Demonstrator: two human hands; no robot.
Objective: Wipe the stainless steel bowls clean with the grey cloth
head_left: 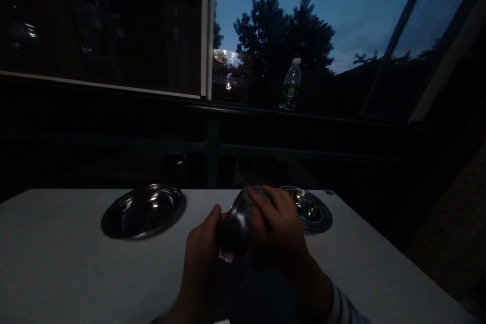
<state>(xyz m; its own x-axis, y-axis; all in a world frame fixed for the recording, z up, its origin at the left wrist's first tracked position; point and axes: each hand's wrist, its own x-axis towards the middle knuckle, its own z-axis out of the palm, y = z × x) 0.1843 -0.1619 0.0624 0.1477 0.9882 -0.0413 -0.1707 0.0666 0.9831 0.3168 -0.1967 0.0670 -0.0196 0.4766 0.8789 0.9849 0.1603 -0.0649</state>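
Note:
Between my hands, above the white table, is a dark, shiny metal bowl, held tilted; dim light blurs its exact shape. My left hand is closed around its left side, thumb pointing up. Over its right side and top curl the fingers of my right hand. A rough grey-green patch, perhaps a pad or cloth, shows by the right fingertips. Below the bowl a small pinkish piece sticks out; what it belongs to is unclear.
On the white table a shiny oval metal dish lies to the left. Behind my right hand is a metal plate, partly covered. A plastic bottle and a clear container stand at the open window.

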